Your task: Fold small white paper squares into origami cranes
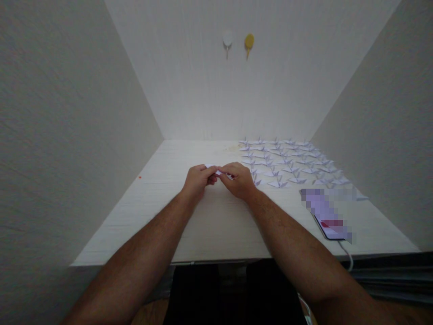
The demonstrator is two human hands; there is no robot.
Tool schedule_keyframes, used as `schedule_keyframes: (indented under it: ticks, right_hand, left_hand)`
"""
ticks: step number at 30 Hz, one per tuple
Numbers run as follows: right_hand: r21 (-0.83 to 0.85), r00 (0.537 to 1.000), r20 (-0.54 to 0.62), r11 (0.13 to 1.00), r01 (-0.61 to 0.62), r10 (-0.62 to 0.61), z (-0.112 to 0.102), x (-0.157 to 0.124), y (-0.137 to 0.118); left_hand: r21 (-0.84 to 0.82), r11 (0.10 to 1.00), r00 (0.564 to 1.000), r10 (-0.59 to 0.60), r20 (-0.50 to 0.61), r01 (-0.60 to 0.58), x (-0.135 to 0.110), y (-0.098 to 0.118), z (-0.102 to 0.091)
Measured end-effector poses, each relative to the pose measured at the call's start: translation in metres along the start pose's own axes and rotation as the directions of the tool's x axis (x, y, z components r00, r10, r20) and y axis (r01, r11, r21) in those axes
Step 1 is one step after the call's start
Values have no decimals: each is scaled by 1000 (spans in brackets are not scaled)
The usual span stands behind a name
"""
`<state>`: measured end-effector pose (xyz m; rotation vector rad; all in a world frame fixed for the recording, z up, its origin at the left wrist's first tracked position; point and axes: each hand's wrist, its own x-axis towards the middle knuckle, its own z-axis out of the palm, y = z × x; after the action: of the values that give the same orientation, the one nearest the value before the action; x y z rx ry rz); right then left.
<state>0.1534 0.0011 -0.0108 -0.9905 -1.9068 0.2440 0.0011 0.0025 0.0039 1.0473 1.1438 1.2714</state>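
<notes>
Forearms (149,243) angled in from the lower frame, and at centre left hand (198,180) and right hand (239,178) pinched one small white paper (218,172): probably light, crease-prone, best held by its edges! Paper birds (278,183) lined centre-right, a phone (328,219) below.

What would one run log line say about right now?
Left hand: pinches small paper | Right hand: pinches same paper | Table: rows of paper cranes, phone with cable | Wall: white hook, yellow hook
</notes>
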Motion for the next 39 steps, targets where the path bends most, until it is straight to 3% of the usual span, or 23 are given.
schedule_keyframes:
  ticks: [5,8,12,17,39]
  right_hand:
    - [52,999,4,998,-34,34,1,0,-3]
    - [140,991,-11,981,-132,135,1,1,-5]
    - [301,940,-46,902,-311,339,-1,5,-5]
    - [417,890,23,805,-422,455,-2,9,-4]
    - [416,933,9,847,-331,360,1,6,-4]
  left_hand:
    - [47,999,1000,17,-8,-16,1,-1,0]
    - [107,992,998,63,-19,-61,2,-2,-1]
    - [217,963,987,160,14,-159,2,-2,-3]
    - [227,947,974,216,67,-226,0,1,-3]
    - [112,962,966,237,103,-248,5,-6,-6]
